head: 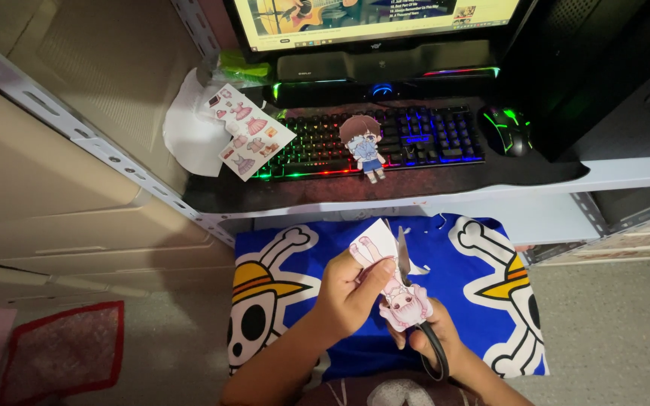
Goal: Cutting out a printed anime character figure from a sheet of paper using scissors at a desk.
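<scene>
My left hand (351,289) pinches a white paper sheet printed with a small pink-haired cartoon doll (393,282), held upside down over my lap. My right hand (434,338) grips black-handled scissors (408,267), whose blades point up and bite into the paper beside the figure. Small paper scraps (419,267) lie just past the blades on the blue cloth. Both hands are close together, almost touching, in front of the desk edge.
A blue cloth with skull-and-straw-hat prints (483,263) covers my lap. On the dark desk (385,192) sit a lit rainbow keyboard (385,139), a cut-out brown-haired paper doll (364,146), a sheet of paper doll clothes (248,129), a mouse (505,128) and a monitor (374,19).
</scene>
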